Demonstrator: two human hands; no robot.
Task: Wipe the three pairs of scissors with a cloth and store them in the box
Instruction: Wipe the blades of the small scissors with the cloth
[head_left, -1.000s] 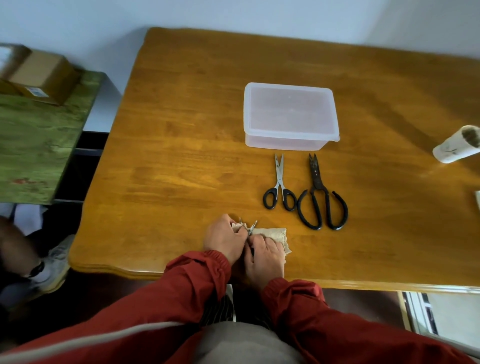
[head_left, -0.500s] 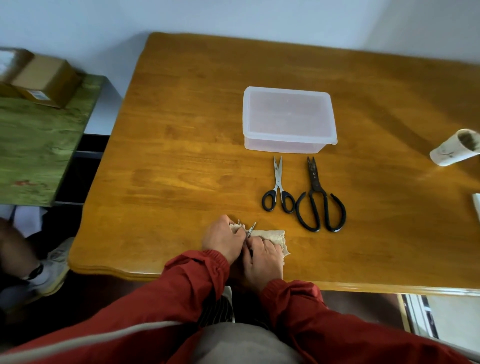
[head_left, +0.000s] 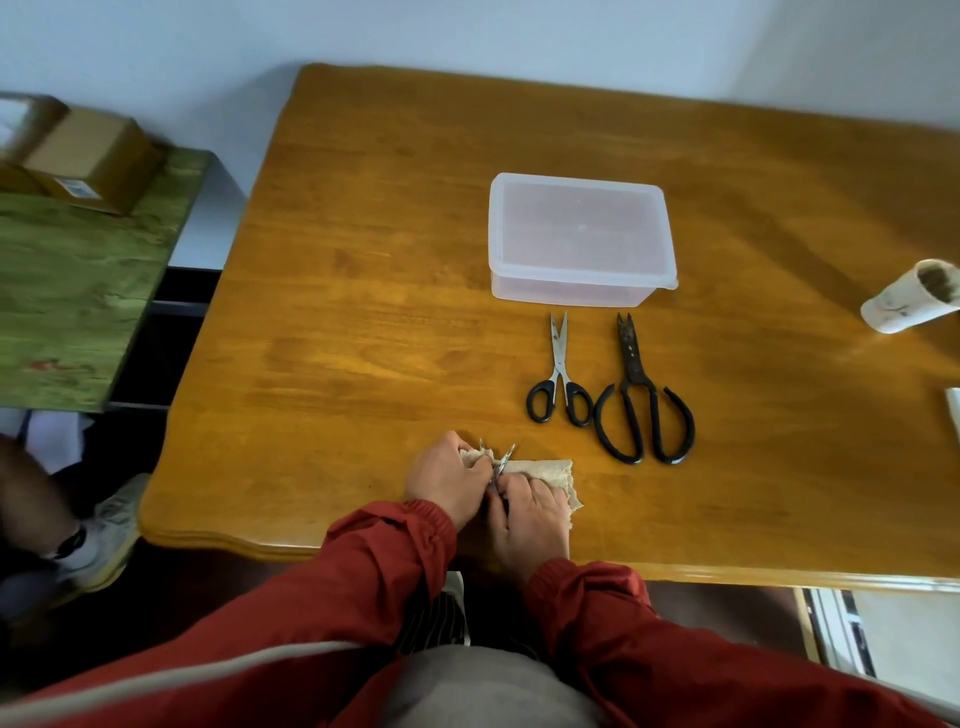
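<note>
Since a second ago both hands have stayed huddled at the near edge of the counter (head_left: 363, 312), and nothing else has shifted. At the counter's middle sits the lidded clear box (head_left: 579, 234). In front of it lie the big black scissors (head_left: 641, 400), with the black-handled scissors (head_left: 558, 379) just beside them on the left. The cloth (head_left: 550, 470) lies near the edge. The left hand (head_left: 449, 480) bunches it round the small scissors (head_left: 501, 457), whose tips poke out apart, and the right hand (head_left: 530, 512) curls round their hidden handles.

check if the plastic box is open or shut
Shut: the lid lies flat on the plastic box, its rim overhanging the walls all round.
</note>
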